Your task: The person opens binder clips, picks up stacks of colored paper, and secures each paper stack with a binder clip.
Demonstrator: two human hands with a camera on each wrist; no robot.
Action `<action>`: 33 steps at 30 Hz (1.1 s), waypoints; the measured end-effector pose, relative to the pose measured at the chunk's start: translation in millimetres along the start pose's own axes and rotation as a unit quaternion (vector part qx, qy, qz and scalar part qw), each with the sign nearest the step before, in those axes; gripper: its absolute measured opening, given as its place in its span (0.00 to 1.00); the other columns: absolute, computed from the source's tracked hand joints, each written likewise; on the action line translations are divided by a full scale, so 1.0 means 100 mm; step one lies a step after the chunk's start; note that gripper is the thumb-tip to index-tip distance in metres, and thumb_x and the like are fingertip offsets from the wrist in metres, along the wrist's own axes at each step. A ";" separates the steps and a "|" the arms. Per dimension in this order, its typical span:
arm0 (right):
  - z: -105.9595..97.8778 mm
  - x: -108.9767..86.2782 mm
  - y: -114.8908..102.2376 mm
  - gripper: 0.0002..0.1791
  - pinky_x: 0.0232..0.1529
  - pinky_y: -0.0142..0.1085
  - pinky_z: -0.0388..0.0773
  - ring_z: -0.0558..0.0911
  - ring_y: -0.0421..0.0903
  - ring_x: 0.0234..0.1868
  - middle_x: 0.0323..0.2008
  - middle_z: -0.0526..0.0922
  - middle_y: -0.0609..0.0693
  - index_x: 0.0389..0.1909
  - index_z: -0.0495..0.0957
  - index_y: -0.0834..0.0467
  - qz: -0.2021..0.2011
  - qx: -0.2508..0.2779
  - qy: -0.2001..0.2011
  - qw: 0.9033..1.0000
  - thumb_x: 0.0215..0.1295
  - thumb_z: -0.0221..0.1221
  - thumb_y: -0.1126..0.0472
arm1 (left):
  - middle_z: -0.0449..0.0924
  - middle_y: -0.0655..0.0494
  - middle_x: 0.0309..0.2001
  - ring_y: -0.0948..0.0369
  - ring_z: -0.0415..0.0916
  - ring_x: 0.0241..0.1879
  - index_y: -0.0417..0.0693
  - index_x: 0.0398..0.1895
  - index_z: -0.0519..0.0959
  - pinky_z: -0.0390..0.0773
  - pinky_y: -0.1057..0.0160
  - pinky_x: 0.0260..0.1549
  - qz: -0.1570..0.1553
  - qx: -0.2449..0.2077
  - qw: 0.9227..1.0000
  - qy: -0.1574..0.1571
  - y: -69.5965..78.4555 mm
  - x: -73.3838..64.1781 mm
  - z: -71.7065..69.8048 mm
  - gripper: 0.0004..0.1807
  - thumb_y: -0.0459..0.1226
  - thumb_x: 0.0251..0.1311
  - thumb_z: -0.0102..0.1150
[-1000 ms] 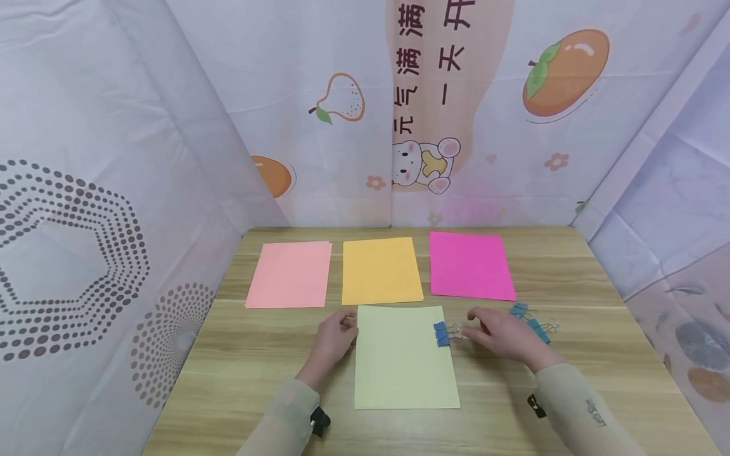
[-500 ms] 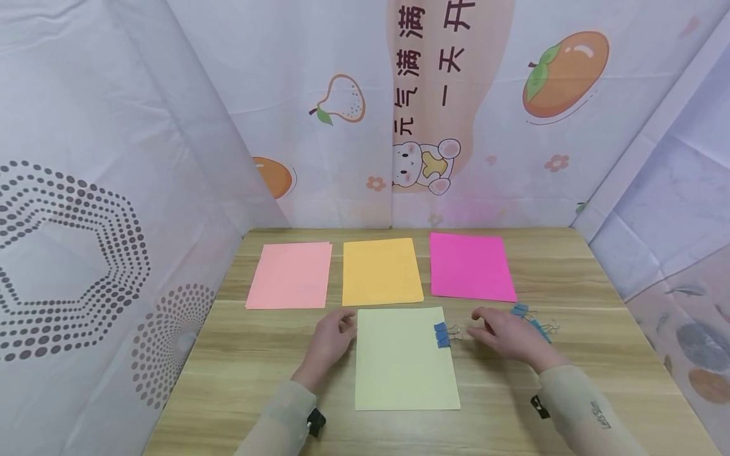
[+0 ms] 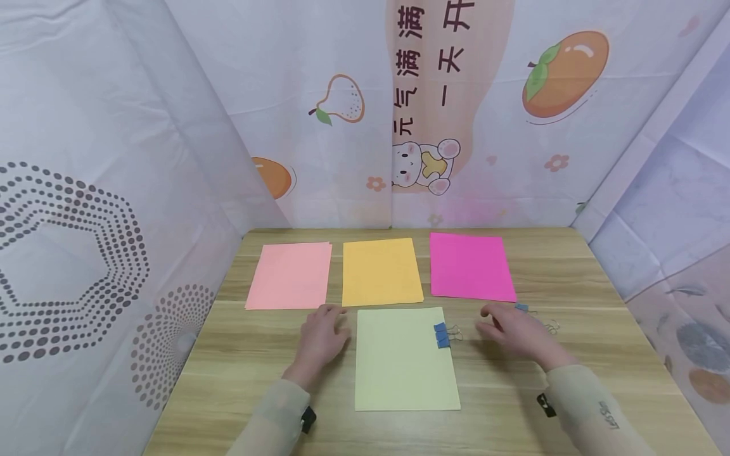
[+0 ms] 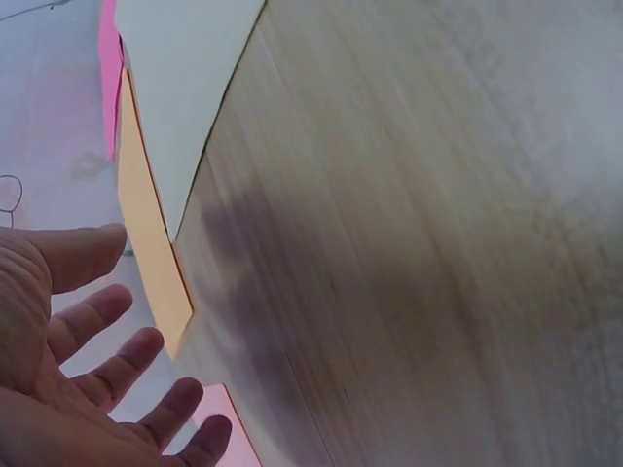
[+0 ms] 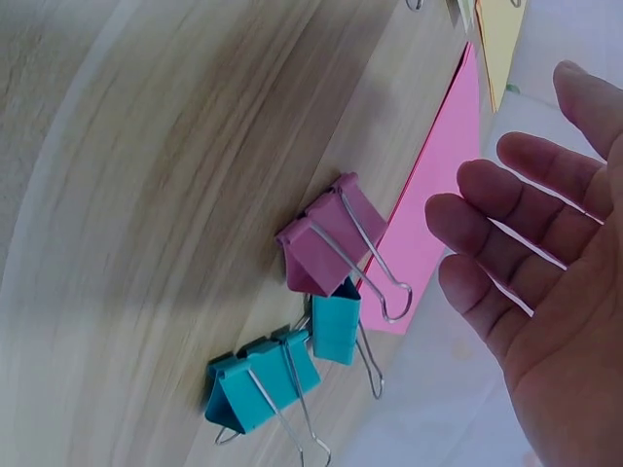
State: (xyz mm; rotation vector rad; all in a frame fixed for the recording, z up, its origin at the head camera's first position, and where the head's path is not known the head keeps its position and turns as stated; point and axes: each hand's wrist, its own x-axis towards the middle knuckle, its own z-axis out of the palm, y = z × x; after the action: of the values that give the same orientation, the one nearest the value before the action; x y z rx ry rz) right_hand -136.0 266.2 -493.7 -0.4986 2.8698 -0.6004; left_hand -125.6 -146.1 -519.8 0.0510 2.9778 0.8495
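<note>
Two hands, well apart, and the head view has it all laid out: left hand just beside the pale-yellow paper, right hand out past the blue clip biting its right edge, with salmon paper, orange paper and magenta paper lined up behind. Left wrist now: palm showing, fingers loosely spread, thumb free of the pale sheet. Over to the right wrist: fingers relaxed and unclenched, and here's a mauve clip, masked by the hand from above, near two teal clips.
</note>
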 end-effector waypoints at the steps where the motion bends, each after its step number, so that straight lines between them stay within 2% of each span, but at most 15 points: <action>1: -0.01 0.00 0.01 0.18 0.28 0.37 0.69 0.69 0.41 0.27 0.27 0.72 0.44 0.50 0.79 0.62 0.000 -0.002 0.000 1.000 0.72 0.61 0.51 | 0.74 0.46 0.64 0.40 0.67 0.65 0.49 0.63 0.79 0.66 0.35 0.62 0.000 0.008 1.000 -0.002 -0.01 0.00 0.00 0.24 0.40 0.63 0.66; 11: -0.04 -0.02 0.08 0.16 0.29 0.37 0.70 0.70 0.42 0.28 0.28 0.74 0.44 0.47 0.79 0.61 -0.001 -0.015 0.004 1.000 0.71 0.63 0.52 | 0.68 0.44 0.70 0.36 0.61 0.70 0.53 0.69 0.74 0.59 0.32 0.66 0.001 0.071 0.997 -0.021 -0.10 -0.03 -0.01 0.32 0.47 0.63 0.68; 16: -0.05 -0.05 0.12 0.15 0.30 0.38 0.72 0.71 0.42 0.29 0.28 0.75 0.45 0.46 0.79 0.60 0.005 -0.025 0.008 1.000 0.70 0.63 0.53 | 0.65 0.42 0.72 0.35 0.57 0.71 0.52 0.71 0.73 0.57 0.31 0.67 -0.002 0.083 0.996 -0.027 -0.13 -0.04 -0.01 0.34 0.49 0.61 0.68; 23: -0.07 -0.08 0.19 0.13 0.28 0.40 0.72 0.71 0.42 0.28 0.28 0.75 0.45 0.44 0.79 0.60 0.002 -0.031 0.015 0.999 0.70 0.64 0.53 | 0.65 0.40 0.72 0.35 0.57 0.71 0.48 0.70 0.73 0.57 0.28 0.64 -0.008 0.097 0.995 -0.035 -0.20 -0.05 0.03 0.36 0.51 0.61 0.68; 33: -0.11 -0.13 0.26 0.08 0.32 0.41 0.76 0.75 0.40 0.30 0.30 0.78 0.43 0.37 0.77 0.54 0.012 -0.022 0.007 1.000 0.69 0.64 0.54 | 0.63 0.42 0.73 0.36 0.57 0.71 0.50 0.70 0.73 0.60 0.28 0.63 -0.012 0.115 0.992 -0.051 -0.25 -0.06 0.08 0.36 0.51 0.60 0.67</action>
State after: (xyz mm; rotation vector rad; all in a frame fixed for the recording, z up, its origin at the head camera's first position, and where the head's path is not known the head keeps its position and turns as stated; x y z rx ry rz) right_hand -133.7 296.8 -493.1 -0.4680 2.9042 -0.5409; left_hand -120.2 -163.5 -539.3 0.0636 2.9574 0.4819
